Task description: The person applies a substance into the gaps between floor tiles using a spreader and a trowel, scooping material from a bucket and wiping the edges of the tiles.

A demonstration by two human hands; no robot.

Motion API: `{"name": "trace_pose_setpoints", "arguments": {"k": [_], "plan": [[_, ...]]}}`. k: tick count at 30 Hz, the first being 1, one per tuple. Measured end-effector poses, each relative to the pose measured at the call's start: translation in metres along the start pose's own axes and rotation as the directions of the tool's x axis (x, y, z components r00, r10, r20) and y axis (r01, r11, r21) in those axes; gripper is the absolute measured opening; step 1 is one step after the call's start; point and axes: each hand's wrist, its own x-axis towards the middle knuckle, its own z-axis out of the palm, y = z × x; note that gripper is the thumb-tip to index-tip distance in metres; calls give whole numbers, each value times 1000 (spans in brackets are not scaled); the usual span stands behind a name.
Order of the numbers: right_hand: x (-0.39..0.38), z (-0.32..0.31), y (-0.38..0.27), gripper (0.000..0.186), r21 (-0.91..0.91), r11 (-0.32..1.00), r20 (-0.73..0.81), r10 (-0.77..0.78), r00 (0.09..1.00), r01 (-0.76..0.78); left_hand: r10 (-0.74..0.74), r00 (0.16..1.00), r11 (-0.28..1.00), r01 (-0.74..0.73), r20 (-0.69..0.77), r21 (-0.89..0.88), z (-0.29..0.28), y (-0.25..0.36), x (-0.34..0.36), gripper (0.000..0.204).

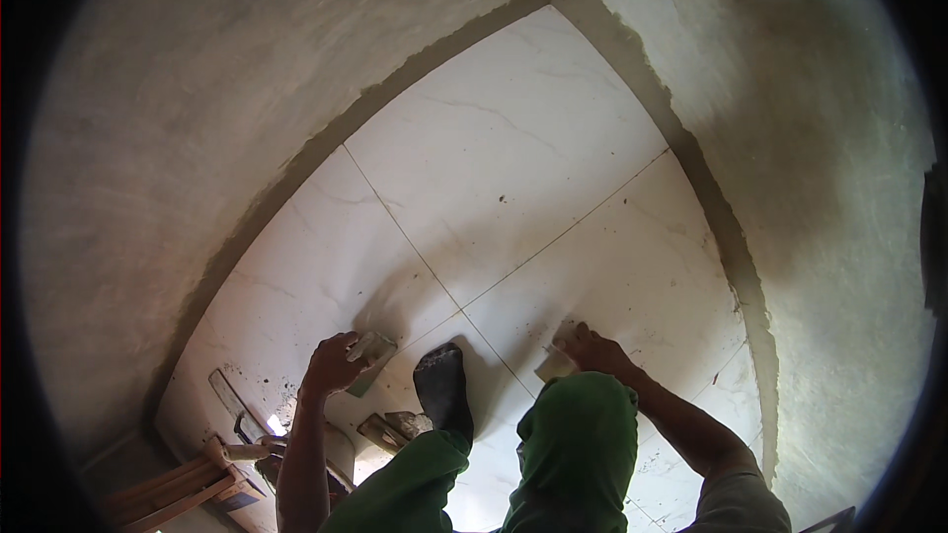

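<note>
My left hand [332, 367] is closed on a small flat grey-green block [371, 359], held low over the white marbled floor tiles [494, 128]. To the right, my right hand [598, 351] grips a pale tan block [555, 365], which looks like a sponge, close to the tiles. What either block is made of is not clear. My dark-socked foot [442, 381] stands between the two hands, and my knees in green trousers [578, 444] fill the lower middle.
Grey plastered walls [197, 118] meet at the far corner, with a darker mortar band [326, 138] along their base. At lower left lie a long metal trowel [237, 403], a bucket [339, 452], a flat hand tool [383, 431] and a wooden frame [173, 494]. Dark crumbs dot the tiles.
</note>
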Motion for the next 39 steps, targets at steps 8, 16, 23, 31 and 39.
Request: {"name": "trace_pose_setpoints", "arguments": {"k": [8,16,23,31,39], "plan": [[-12,-43,-18,42,472,881,-349,218,912,-30,222,974,500,-159,-52,-851,-16,90,23,40],[56,-120,-88,57,936,270,-250,57,967,226,323,943,286,-176,-78,-942,0,203,44,46],[79,-95,-90,47,960,-252,-154,-126,980,119,322,947,89,-31,-1,-996,12,198,26,41],[121,-85,41,63,173,977,-875,210,436,-123,264,963,72,-84,-62,-994,17,158,43,36],[131,-122,141,74,-53,911,-828,189,527,-410,186,982,177,-5,29,-984,13,147,48,45]]}}
